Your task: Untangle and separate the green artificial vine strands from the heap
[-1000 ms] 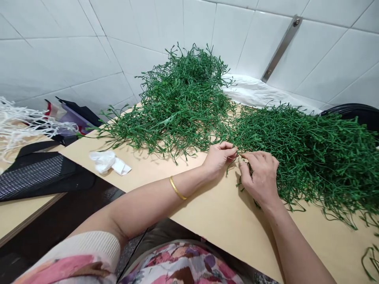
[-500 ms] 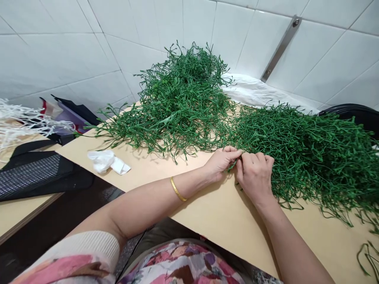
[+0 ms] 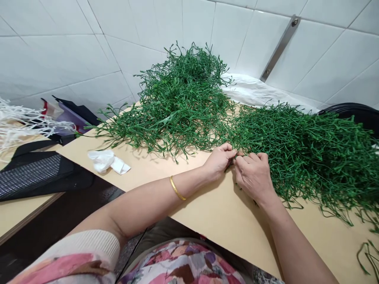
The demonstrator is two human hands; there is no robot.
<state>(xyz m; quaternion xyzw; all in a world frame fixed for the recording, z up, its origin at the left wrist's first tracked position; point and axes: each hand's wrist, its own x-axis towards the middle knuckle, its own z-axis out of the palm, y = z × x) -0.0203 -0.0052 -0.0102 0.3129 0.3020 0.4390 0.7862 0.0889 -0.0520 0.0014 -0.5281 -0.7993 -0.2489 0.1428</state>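
Note:
My left hand (image 3: 220, 159), with a gold bangle (image 3: 177, 188) further up the arm, is closed in a pinch on a thin green plastic stem (image 3: 227, 167). Right beside it my right hand (image 3: 253, 173) is also closed, its fingertips meeting those of the left. The stem's end at the fingertips is mostly hidden by the fingers. Just beyond the hands lies a large tangled heap of green artificial stems (image 3: 296, 146) with small branched tips. A second heap of the same stems (image 3: 183, 94) rises further back to the left.
On the wooden tabletop (image 3: 207, 213) a crumpled white tissue (image 3: 108, 161) lies to the left. White stems (image 3: 26, 122) and a black mesh bag (image 3: 32, 173) are at the far left. Behind the heaps are a white plastic sheet (image 3: 254, 88) and the tiled wall (image 3: 177, 23); a few loose stems (image 3: 368, 256) lie front right.
My right hand has shifted slightly left and turned a little, its fingers now closer against my left fingertips. My left hand has barely moved, and both heaps look the same.

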